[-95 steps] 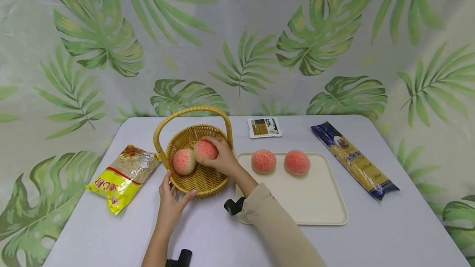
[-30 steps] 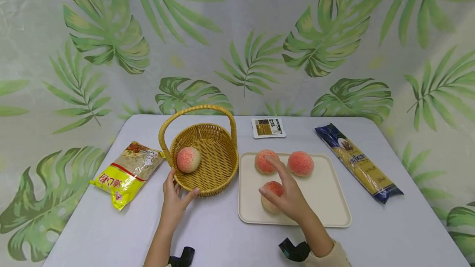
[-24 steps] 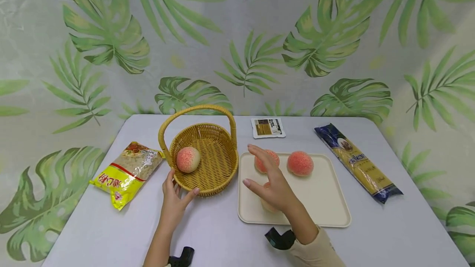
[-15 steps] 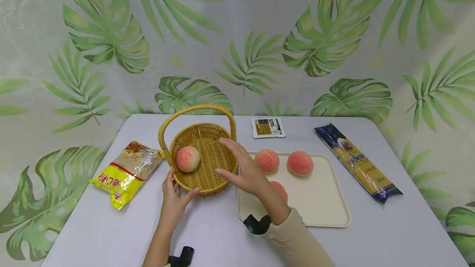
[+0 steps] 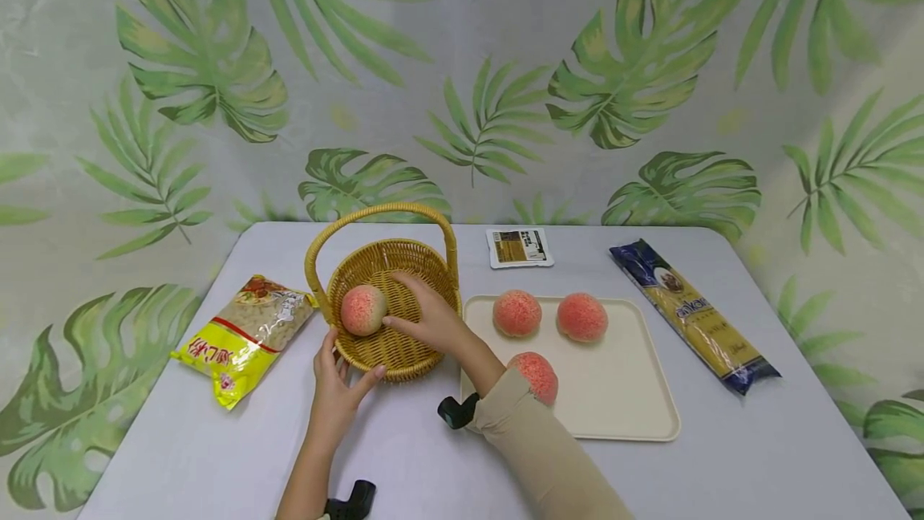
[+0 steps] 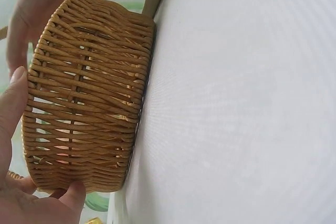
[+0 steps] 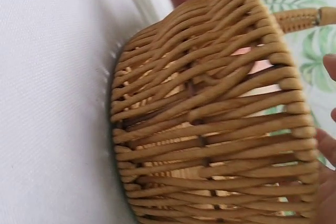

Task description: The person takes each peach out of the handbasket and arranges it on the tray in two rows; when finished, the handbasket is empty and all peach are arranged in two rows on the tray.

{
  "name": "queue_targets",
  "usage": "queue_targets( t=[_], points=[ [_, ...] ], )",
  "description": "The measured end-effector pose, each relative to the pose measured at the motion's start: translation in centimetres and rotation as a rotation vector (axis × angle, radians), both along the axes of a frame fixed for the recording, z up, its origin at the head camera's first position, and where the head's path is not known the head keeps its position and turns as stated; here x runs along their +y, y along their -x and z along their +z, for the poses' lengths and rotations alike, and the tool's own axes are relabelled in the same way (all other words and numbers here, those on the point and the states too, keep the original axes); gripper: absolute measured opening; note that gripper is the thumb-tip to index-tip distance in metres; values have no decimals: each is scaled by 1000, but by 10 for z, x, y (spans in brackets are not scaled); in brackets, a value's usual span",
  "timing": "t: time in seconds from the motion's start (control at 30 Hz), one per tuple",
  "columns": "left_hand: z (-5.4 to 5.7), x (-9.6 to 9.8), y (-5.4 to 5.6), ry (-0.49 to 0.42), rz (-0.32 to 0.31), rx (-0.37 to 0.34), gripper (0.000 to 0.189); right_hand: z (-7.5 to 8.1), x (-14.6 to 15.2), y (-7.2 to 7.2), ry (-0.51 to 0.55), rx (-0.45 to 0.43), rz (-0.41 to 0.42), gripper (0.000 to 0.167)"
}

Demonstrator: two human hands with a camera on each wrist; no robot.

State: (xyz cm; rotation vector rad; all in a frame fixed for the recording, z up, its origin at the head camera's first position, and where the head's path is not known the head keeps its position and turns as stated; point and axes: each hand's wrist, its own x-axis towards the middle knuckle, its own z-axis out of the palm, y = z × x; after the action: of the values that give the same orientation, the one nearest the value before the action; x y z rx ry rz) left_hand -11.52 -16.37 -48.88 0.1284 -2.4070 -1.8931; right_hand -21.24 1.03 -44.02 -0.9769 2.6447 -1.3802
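Observation:
A yellow wicker basket [image 5: 411, 363] with an arched handle stands left of centre. One pink-and-cream peach [image 5: 361, 311] sits in its left half. My left hand [image 5: 336, 396] holds the basket's near left side, thumb at the rim and fingers on the wall, as the left wrist view also shows. My right hand [image 5: 433, 321] reaches over the basket's right rim, fingers spread and thumb tip right beside the peach; nothing is in its grip. On the cream tray [image 5: 621, 400] lie three more peaches: one back left [image 5: 516, 313], one back right [image 5: 582, 317], one nearer [image 5: 534, 374], partly behind the right sleeve.
Left of the basket lies a yellow bag of dry food [image 5: 245, 339]. A small white packet [image 5: 520, 248] lies behind the tray, and a long blue-and-gold pasta packet [image 5: 693, 315] lies to its right. A leaf-patterned cloth [image 5: 476, 127] hangs behind the white table.
The right hand carried one peach from the basket to the tray's near left and let it go. It then moved back left, spread, into the basket. The left hand stayed at the basket.

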Motion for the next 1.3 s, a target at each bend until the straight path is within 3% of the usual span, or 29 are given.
queue_targets(
  t=[0.3,0.77,1.0,1.17,1.3],
  points=[
    [2,0,0,3,0,7,100,-9,-18,13,-56,-69,36,70],
    [1,0,-1,12,3,10,99,-19,-36,21,-35,-272,53,77],
    [1,0,-1,13,-1,14,97,-21,-36,21,-41,-226,100,73],
    [2,1,-1,5,-3,10,97,-19,-37,18,-113,-230,46,70],
    [2,1,-1,1,0,14,98,-19,-38,16,-86,-283,12,66]
  ],
)
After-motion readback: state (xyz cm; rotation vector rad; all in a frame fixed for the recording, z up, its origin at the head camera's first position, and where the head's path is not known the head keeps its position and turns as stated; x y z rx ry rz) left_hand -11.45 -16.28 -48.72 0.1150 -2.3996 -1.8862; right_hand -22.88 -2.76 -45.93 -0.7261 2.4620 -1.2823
